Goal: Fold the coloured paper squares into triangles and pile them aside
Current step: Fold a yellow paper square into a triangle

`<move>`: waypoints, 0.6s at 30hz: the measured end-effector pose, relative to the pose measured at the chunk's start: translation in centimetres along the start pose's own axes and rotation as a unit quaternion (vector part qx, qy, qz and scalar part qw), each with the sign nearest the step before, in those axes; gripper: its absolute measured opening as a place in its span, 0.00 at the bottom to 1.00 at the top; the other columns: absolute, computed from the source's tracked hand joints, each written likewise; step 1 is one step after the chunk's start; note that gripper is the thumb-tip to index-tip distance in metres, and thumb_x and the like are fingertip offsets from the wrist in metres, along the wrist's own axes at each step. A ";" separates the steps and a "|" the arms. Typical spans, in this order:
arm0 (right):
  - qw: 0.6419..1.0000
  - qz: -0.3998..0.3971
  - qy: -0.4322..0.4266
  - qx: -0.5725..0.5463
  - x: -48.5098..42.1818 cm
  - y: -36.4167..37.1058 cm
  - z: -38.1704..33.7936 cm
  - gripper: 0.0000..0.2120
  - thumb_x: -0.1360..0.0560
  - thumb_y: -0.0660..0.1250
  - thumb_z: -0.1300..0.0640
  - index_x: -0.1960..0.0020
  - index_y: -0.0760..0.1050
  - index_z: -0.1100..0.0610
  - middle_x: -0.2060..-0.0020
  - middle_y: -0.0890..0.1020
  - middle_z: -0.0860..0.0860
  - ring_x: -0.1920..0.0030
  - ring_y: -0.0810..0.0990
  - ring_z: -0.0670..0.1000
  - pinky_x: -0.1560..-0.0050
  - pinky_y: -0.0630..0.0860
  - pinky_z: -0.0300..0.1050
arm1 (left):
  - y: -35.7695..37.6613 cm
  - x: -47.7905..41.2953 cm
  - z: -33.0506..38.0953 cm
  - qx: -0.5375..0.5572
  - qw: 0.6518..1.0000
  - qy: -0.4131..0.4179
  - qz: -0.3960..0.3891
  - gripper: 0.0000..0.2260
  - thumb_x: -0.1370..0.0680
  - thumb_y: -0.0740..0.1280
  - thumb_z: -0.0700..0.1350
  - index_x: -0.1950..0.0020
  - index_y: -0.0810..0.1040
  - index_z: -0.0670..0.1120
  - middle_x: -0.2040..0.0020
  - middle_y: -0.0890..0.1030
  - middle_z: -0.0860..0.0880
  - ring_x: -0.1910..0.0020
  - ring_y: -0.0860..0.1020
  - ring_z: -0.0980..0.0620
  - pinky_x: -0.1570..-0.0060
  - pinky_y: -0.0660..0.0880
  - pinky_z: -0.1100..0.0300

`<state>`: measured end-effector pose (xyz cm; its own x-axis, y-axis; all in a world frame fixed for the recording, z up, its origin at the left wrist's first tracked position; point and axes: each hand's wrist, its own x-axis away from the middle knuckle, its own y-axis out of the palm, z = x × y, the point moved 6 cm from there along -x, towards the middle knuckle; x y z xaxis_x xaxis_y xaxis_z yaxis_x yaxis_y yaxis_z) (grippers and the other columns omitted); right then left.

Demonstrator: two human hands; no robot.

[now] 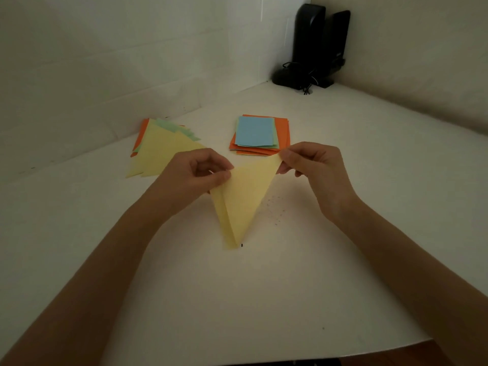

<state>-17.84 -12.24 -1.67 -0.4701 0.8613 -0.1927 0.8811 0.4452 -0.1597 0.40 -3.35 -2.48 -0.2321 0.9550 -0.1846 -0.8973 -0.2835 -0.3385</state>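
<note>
Above the white tabletop (264, 299), both hands pinch one folded yellow paper triangle (244, 204). Left hand (196, 173) fingers curled on its left corner. Right hand (314, 167) thumb and forefinger pinch the right corner.

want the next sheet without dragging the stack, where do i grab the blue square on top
Probably its near right corner, coming from the near side. The blue square lies flat on the stack, so only an edge can be lifted, and the sheets under it sit fanned out of line there. The right hand is closest, though it now pinches the yellow paper.
</note>
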 end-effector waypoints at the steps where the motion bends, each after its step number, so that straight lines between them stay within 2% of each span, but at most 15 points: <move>1: 1.000 -0.015 -0.001 0.004 0.0 0.3 -0.1 0.09 0.24 0.65 0.63 0.60 0.80 0.55 0.71 0.82 0.45 0.67 0.78 0.41 0.64 0.70 0.31 | 0.4 0.0 0.0 0.002 1.000 -0.022 -0.021 0.04 0.27 0.71 0.39 0.59 0.81 0.48 0.67 0.80 0.57 0.66 0.75 0.61 0.65 0.71 0.69; 4: 0.998 -0.059 -0.008 0.023 0.3 1.5 -0.1 0.06 0.25 0.67 0.64 0.60 0.80 0.58 0.72 0.81 0.45 0.68 0.78 0.40 0.63 0.71 0.28 | 1.6 0.2 0.2 -0.014 0.998 -0.052 -0.039 0.02 0.29 0.72 0.47 0.60 0.81 0.49 0.69 0.79 0.59 0.68 0.74 0.63 0.67 0.69 0.72; 6: 0.996 -0.075 -0.015 0.040 0.5 2.1 0.1 0.05 0.25 0.67 0.63 0.59 0.80 0.59 0.72 0.81 0.44 0.67 0.79 0.40 0.61 0.73 0.28 | 2.4 0.2 0.3 -0.023 0.997 -0.056 -0.047 0.02 0.28 0.72 0.47 0.61 0.82 0.53 0.67 0.80 0.59 0.67 0.76 0.64 0.66 0.70 0.73; 9: 0.996 -0.077 -0.016 0.033 0.6 2.3 0.2 0.03 0.26 0.68 0.63 0.57 0.80 0.59 0.69 0.82 0.44 0.65 0.81 0.40 0.60 0.73 0.29 | 3.1 0.3 0.4 -0.013 0.998 -0.034 -0.045 0.05 0.26 0.70 0.44 0.61 0.82 0.53 0.68 0.80 0.60 0.68 0.74 0.65 0.66 0.68 0.74; 12: 0.997 -0.078 0.026 -0.014 0.5 2.5 0.8 0.03 0.28 0.70 0.65 0.57 0.79 0.58 0.67 0.82 0.44 0.65 0.81 0.40 0.61 0.74 0.29 | 3.2 0.2 0.6 -0.028 1.000 0.007 -0.007 0.07 0.25 0.69 0.41 0.61 0.80 0.51 0.67 0.79 0.58 0.66 0.74 0.64 0.63 0.68 0.72; 15: 0.990 -0.131 0.054 -0.016 0.8 3.5 1.5 0.06 0.29 0.71 0.66 0.58 0.79 0.56 0.66 0.83 0.45 0.63 0.81 0.41 0.59 0.75 0.32 | 3.0 0.1 0.8 -0.060 0.997 0.037 0.042 0.08 0.23 0.67 0.41 0.62 0.77 0.51 0.65 0.77 0.56 0.65 0.72 0.63 0.63 0.69 0.69; 18: 0.984 -0.164 0.064 -0.003 1.1 4.0 1.7 0.05 0.29 0.71 0.66 0.56 0.79 0.58 0.64 0.83 0.49 0.62 0.81 0.43 0.56 0.76 0.32 | 1.6 0.0 0.9 -0.089 0.988 0.052 0.116 0.09 0.22 0.66 0.42 0.61 0.74 0.53 0.64 0.75 0.58 0.64 0.72 0.66 0.64 0.66 0.72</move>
<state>-14.91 -9.87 -4.17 -0.7195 0.6945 -0.0085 0.6833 0.7056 -0.1877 -1.34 -3.74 -2.16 -0.3760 0.8508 -0.3672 -0.7417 -0.5138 -0.4311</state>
